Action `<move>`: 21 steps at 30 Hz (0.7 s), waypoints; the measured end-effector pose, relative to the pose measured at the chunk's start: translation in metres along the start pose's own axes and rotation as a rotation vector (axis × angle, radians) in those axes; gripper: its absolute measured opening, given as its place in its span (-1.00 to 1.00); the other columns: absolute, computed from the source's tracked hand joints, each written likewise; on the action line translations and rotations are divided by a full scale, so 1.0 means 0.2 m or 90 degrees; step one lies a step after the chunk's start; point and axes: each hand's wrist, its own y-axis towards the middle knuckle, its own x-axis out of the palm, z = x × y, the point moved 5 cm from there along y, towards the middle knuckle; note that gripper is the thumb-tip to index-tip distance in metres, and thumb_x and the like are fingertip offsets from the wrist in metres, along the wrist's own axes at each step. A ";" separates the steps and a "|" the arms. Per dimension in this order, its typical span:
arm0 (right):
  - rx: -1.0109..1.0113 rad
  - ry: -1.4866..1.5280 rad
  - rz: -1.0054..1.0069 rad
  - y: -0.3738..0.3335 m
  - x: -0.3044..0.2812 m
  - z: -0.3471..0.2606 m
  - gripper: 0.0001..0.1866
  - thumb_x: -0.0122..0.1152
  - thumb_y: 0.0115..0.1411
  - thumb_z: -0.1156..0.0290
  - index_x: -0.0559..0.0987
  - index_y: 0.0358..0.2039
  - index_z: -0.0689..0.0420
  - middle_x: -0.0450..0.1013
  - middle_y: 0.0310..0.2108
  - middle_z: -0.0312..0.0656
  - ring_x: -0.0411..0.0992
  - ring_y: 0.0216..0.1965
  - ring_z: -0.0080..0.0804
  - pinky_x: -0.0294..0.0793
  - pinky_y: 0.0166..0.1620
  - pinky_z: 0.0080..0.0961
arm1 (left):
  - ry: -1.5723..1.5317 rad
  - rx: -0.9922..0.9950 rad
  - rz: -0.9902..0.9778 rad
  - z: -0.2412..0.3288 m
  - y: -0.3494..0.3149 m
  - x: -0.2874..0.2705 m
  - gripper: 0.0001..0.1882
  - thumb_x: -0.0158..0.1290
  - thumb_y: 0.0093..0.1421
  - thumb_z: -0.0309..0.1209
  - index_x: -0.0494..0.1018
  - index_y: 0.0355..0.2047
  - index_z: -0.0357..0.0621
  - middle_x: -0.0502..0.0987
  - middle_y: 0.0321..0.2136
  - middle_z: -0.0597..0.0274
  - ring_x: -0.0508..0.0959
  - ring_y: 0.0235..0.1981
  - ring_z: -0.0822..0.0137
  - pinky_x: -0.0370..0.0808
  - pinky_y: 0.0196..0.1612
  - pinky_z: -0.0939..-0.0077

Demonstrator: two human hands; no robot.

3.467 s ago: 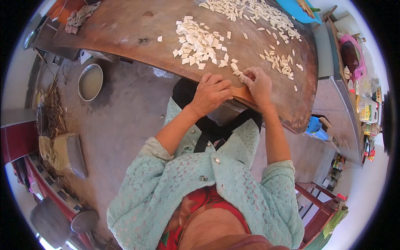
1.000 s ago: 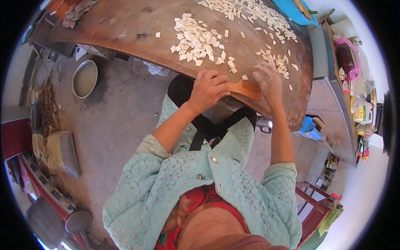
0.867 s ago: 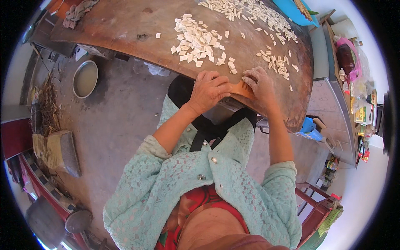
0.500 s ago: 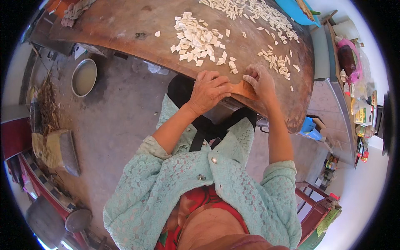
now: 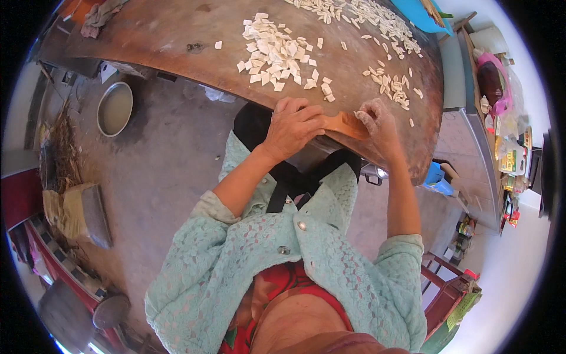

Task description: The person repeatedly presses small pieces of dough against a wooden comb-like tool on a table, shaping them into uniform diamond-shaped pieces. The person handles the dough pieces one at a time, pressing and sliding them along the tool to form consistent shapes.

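My left hand [image 5: 295, 125] grips one end of a brown wooden comb [image 5: 348, 125] at the table's near edge, fingers wrapped over it. The comb lies flat with its teeth facing away from me. At its other end is my right hand [image 5: 380, 127], flour-dusted, with thumb and fingers curled together over the teeth; whatever they pinch is too small to make out. Just beyond the hands lies a heap of flat, cut dough pieces [image 5: 274, 53]. Small ridged, rolled dough pieces [image 5: 389, 85] are scattered to its right, and a larger spread of them [image 5: 377, 23] sits farther back.
The brown wooden table [image 5: 177, 35] curves round at its right end. A blue tray [image 5: 421, 15] stands at the far right corner, a cloth [image 5: 100, 17] at the far left. On the floor are a metal basin [image 5: 115, 109] and a blue container [image 5: 436, 177].
My right hand has shifted a little to the right and its fingers have curled in, uncovering more of the comb's teeth. My left hand keeps hold of the comb.
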 end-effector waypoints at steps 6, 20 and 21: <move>-0.043 -0.051 -0.048 0.00 0.06 0.00 -0.86 0.30 0.18 0.44 0.53 -0.33 0.21 0.40 -0.33 -0.11 0.41 -0.25 -0.15 0.42 -0.15 -0.32 | -0.005 -0.004 0.000 -0.02 -0.01 0.01 -0.73 0.31 -0.01 -0.20 0.65 -0.26 0.14 0.56 -0.12 0.51 0.45 -0.04 0.24 0.30 0.08 0.17; 0.162 -0.146 -0.066 0.14 0.00 0.16 -0.48 0.64 -0.17 0.10 0.43 -0.50 0.09 0.38 -0.59 -0.29 0.39 -0.50 -0.35 0.33 -0.38 -0.35 | 0.009 -0.004 0.004 0.00 -0.01 0.01 -0.73 0.31 -0.03 -0.20 0.65 -0.27 0.13 0.57 -0.13 0.52 0.46 -0.06 0.26 0.31 0.05 0.18; 0.165 -0.156 -0.063 0.15 0.00 0.17 -0.48 0.65 -0.19 0.10 0.43 -0.51 0.09 0.38 -0.60 -0.30 0.38 -0.51 -0.38 0.32 -0.39 -0.37 | 0.006 -0.003 0.007 -0.01 -0.01 0.01 -0.72 0.31 -0.03 -0.20 0.65 -0.27 0.13 0.57 -0.13 0.52 0.46 -0.06 0.26 0.31 0.05 0.18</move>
